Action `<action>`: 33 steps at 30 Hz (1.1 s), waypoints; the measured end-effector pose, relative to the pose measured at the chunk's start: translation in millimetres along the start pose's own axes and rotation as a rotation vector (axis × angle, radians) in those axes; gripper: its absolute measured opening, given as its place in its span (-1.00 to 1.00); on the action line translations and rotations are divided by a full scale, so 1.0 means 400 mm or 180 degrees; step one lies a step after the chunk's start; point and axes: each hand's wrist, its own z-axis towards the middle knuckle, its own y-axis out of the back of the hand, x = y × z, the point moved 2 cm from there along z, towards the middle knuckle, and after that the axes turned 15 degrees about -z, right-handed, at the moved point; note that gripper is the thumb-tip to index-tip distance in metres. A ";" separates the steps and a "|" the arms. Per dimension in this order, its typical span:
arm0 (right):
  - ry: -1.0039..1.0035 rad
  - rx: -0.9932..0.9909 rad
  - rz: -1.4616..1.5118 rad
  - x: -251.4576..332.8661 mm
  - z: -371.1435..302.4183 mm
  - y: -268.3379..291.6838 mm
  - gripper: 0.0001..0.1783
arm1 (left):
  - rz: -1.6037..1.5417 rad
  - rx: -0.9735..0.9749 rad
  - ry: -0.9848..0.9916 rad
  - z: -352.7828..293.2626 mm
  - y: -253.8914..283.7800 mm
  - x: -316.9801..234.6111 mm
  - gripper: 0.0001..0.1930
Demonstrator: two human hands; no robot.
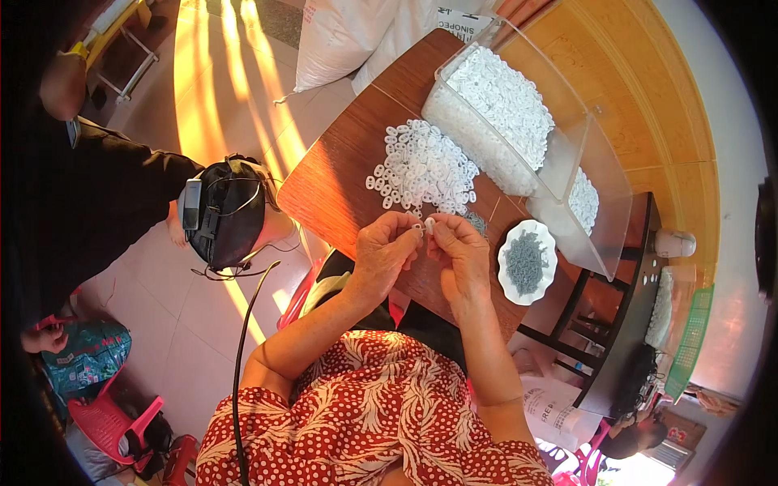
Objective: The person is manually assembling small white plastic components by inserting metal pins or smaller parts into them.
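Observation:
Over the near edge of the brown wooden table (328, 166), my left hand (383, 251) and my right hand (463, 257) meet fingertip to fingertip. Thumb and forefinger of the left pinch a small white plastic piece (418, 228). Another small white piece (429, 225) sits between the right thumb and forefinger; whether the two pieces touch is too small to tell. Just beyond my fingers spreads a loose pile of white oval pieces with holes (425, 166). Small grey parts (476, 220) lie beside the pile, partly behind my right hand. A scalloped white dish (548, 279) holds more grey parts (525, 263).
A clear plastic bin (559, 190) full of white pieces stands at the far right of the table. White sacks (344, 40) rest on the floor behind. To the left, a person in black (97, 211) is near a black bag (231, 215). A black cable (241, 356) hangs by my left arm.

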 end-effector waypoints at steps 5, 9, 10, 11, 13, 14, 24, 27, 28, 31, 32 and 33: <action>0.0031 -0.0032 -0.0029 -0.006 0.000 -0.005 -0.84 | 0.0252 -0.0054 -0.0076 0.000 0.001 0.001 -0.87; 0.0222 -0.0156 -0.0139 -0.009 0.002 -0.008 -0.84 | 0.0342 -0.0087 -0.0135 0.003 0.003 0.007 -0.88; 0.0325 -0.0210 -0.0214 -0.009 0.002 -0.008 -0.84 | 0.0401 -0.0105 -0.0152 0.005 0.005 0.012 -0.88; 0.0323 -0.0209 -0.0216 -0.010 0.002 -0.010 -0.84 | 0.0459 -0.0123 -0.0169 0.006 0.007 0.015 -0.88; 0.0368 -0.0242 -0.0223 -0.010 0.002 -0.013 -0.85 | 0.0430 -0.0131 -0.0174 0.008 0.009 0.018 -0.89; 0.0365 -0.0242 -0.0224 -0.009 0.002 -0.015 -0.85 | 0.0404 -0.0137 -0.0178 0.008 0.010 0.018 -0.89; -0.0009 -0.0230 0.0083 -0.018 0.015 -0.010 -0.85 | 0.0378 -0.0218 -0.0121 0.016 0.014 0.013 -0.88; 0.0031 -0.0260 0.0046 -0.022 0.019 -0.011 -0.85 | 0.0436 -0.0208 -0.0096 0.020 0.019 0.017 -0.88; 0.0069 -0.0270 0.0032 -0.024 0.020 -0.012 -0.85 | 0.0428 -0.0225 -0.0103 0.019 0.019 0.018 -0.88; 0.0144 -0.0395 -0.0116 -0.022 0.017 -0.019 -0.86 | 0.0422 -0.0248 -0.0128 0.020 0.021 0.020 -0.88; 0.0139 -0.0396 -0.0118 -0.025 0.017 -0.021 -0.86 | 0.0427 -0.0244 -0.0147 0.021 0.022 0.021 -0.89; 0.0273 -0.0426 -0.0164 -0.027 0.017 -0.022 -0.86 | 0.0425 -0.0247 -0.0143 0.022 0.023 0.024 -0.89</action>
